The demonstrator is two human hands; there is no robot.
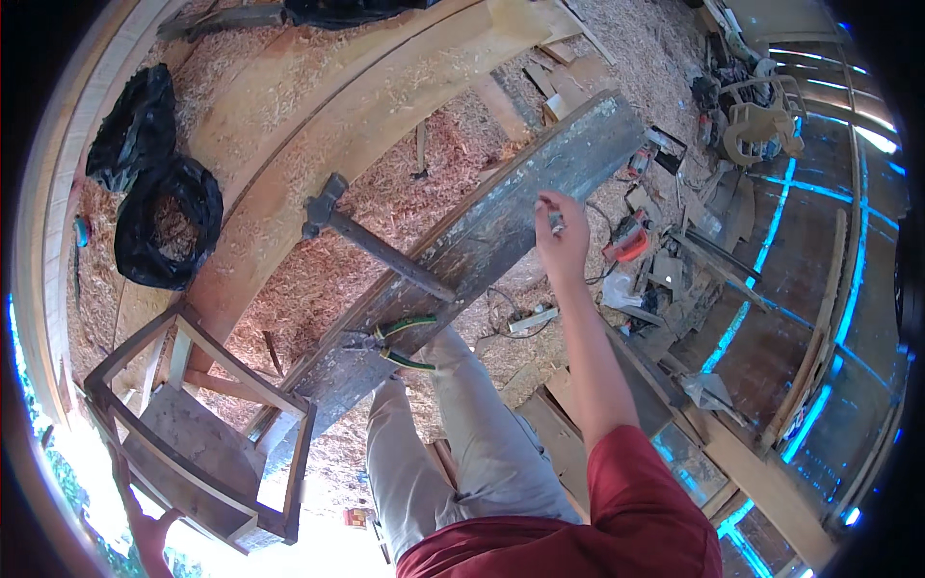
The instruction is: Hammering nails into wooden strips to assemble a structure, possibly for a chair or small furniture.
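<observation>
At the lower left my left hand (149, 539) is against the outer side of a wooden chair frame (301, 424). Its fingers lie along the wood and its thumb sticks out. My right hand (562, 236) is over the far part of a long, worn plank bench (501, 226), fingers curled around something small and shiny that I cannot make out. A hammer (385, 255) lies across the bench, its head past the far edge and its handle end on the plank. Close to my knees, pincers with green handles (409, 326) rest on the bench's near edge.
Wood shavings cover the ground around the bench. Beyond it lie large curved boards (385, 120) and an open black plastic bag (198, 193). A second hammer (420, 154) is on the shavings. Right of the bench are a red power tool (631, 241), cords and wood offcuts.
</observation>
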